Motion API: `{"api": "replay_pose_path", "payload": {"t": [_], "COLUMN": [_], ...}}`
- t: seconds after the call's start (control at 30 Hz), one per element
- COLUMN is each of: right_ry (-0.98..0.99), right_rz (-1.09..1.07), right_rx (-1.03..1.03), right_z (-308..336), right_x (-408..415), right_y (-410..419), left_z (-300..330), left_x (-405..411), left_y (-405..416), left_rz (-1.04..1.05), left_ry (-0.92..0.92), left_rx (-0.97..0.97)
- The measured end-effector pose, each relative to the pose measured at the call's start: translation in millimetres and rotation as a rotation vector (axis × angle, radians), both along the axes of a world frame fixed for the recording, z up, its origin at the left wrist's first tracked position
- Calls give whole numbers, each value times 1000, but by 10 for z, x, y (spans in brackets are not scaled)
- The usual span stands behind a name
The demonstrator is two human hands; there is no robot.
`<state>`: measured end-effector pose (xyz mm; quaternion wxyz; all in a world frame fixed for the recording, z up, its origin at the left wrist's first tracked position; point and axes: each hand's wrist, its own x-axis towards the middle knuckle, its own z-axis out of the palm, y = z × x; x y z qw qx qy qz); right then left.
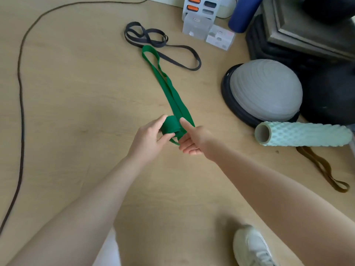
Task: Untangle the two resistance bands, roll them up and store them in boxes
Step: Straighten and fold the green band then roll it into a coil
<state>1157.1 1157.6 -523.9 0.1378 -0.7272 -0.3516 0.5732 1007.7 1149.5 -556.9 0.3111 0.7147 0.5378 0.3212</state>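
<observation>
Floor [76, 93] left open; right blocked: balance dome [265, 89], foam roller [307, 136].

green band [173, 96]: near end is wound into a roll, and the fingers of the left hand [148, 140] and right hand [194, 141] cover part of it, so can't see how the tail sits
boxes [207, 29]: far side, labels way too blurry to read, the top one is cut off by the frame
brown band [324, 169]: far end tucked under the foam roller [303, 136]
cord [21, 104]: runs off the left edge
shoe [251, 246]: cropped at the bottom
</observation>
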Motion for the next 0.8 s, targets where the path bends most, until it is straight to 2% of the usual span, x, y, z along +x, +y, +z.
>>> {"api": "replay_pose_path", "payload": {"t": [0.07,0.17,0.27,0.37,0.53,0.7,0.8], "right_ry": [-148,-26,4,-60,51,299,379], "right_rz": [53,245,560,718,752,596,525], "right_rx": [213,502,580,656,755,635,592], "right_z": [-24,-166,-338,-492,-586,-443,-358], "right_x": [190,377,497,575,611,670,771], "right_y": [212,469,723,1010,1413,1803,1972], "left_z": [23,-55,-142,-181,-193,1,117], "left_x": [27,77,135,213,324,461,586], "left_y": [144,363,592,818,1153,1415,1536], "left_rz": [-19,-53,-118,-97,-27,208,295], "left_ry": [-34,-28,59,107,83,-325,-434], "left_rx": [-93,-187,-276,-336,-433,-450,-475]}}
